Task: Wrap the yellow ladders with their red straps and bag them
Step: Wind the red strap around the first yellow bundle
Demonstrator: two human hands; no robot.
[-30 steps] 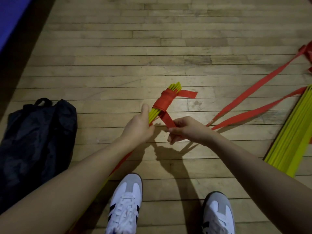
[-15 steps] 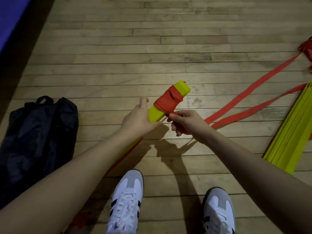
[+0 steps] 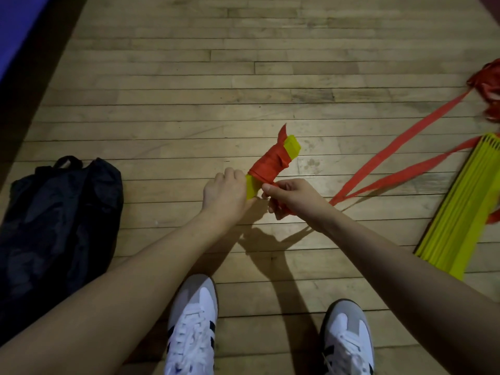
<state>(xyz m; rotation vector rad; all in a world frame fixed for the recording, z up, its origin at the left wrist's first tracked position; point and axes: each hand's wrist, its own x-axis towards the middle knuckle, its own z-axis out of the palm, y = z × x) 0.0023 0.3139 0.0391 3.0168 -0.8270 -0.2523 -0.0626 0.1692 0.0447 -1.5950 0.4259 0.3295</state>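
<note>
Left hand (image 3: 224, 193) gripping yellow ladder bundle (image 3: 291, 147) below its red strap (image 3: 267, 167) wrapping, right hand (image 3: 293, 196) fingers pinching the strap's tail, black bag (image 3: 62, 212) lying left

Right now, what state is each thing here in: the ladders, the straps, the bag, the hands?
held ladder bundle: off the floor, partly wrapped in red strap
red wrap: wound round the bundle's middle
left hand: grips the bundle's near end
right hand: pinches the strap
loose straps: trailing across the floor
second ladder: folded flat on the floor, unwrapped
black bag: slumped on the floor, not yet used
</note>
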